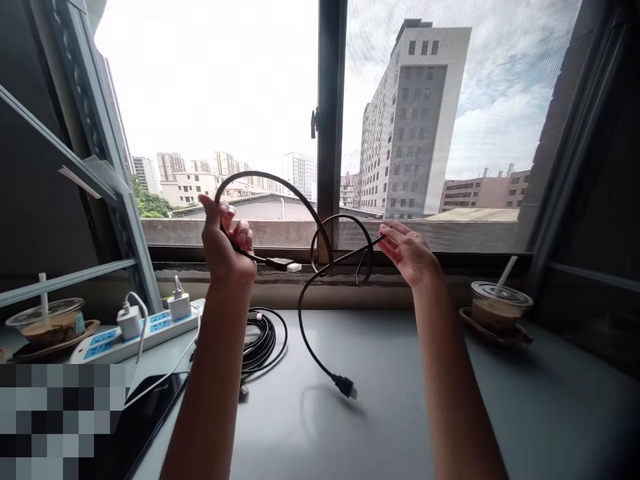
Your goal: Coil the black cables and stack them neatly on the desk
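A black HDMI cable hangs in loose loops above the desk, stretched between both hands. My left hand is closed around it near one end; the plug on that end sticks out to the right of the palm. My right hand pinches the cable between thumb and fingers, at the right of the loops. The cable's other plug dangles low over the desk, casting a soft shadow. Behind my left forearm lies a coiled black cable with its own connectors, partly hidden by the arm.
A power strip with white chargers stands at the left, near a dark flat device. Iced drinks in plastic cups stand at the left and right. A window frame rises behind the grey desk; metal rails flank the left.
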### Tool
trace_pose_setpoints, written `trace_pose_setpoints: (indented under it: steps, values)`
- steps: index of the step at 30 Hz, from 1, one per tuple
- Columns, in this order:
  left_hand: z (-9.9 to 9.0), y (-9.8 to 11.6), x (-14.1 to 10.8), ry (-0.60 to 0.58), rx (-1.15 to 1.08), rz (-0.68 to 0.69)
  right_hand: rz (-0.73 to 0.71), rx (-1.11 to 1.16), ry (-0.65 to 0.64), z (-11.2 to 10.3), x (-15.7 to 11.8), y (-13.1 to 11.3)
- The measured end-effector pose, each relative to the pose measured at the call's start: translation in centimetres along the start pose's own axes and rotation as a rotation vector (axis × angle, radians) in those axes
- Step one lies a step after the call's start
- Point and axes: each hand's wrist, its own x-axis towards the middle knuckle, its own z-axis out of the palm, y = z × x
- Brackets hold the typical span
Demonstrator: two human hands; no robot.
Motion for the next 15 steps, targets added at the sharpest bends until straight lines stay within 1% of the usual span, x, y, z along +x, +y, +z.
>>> trace_pose_setpoints:
  steps: [2, 5, 7, 8, 10, 12, 14, 15]
  values:
    - [-0.9, 0.3, 0.8, 0.031, 0.016, 0.027, -0.041, -0.06, -0.005, -1.2, -0.1, -0.8]
    - [-2.7, 0.8, 2.3, 0.032, 0.225, 0.077, -0.109, -0.161, 0.025, -2.8, 0.0, -1.6]
    - [-3.9, 1.1, 3.2, 0.014, 0.372, 0.114, -0.143, -0.141, 0.111, -3.7, 0.5, -1.5]
    - [-4.4, 1.2, 3.5, 0.005, 0.41, 0.124, -0.158, -0.111, 0.175, -4.2, 0.8, -1.3]
    - [-5.5, 1.3, 4.1, -0.006, 0.417, 0.124, -0.19, -0.081, 0.315, -5.5, 1.7, -0.6]
    - [-6.5, 1.3, 4.7, -0.001, 0.402, 0.105, -0.227, -0.131, 0.422, -7.1, 2.4, 0.1]
    - [-7.3, 1.3, 5.2, 0.022, 0.411, 0.12, -0.278, -0.233, 0.481, -8.6, 2.9, 0.6]
    - [-7.5, 1.3, 5.4, 0.029, 0.437, 0.148, -0.307, -0.279, 0.504, -9.3, 3.0, 0.7]
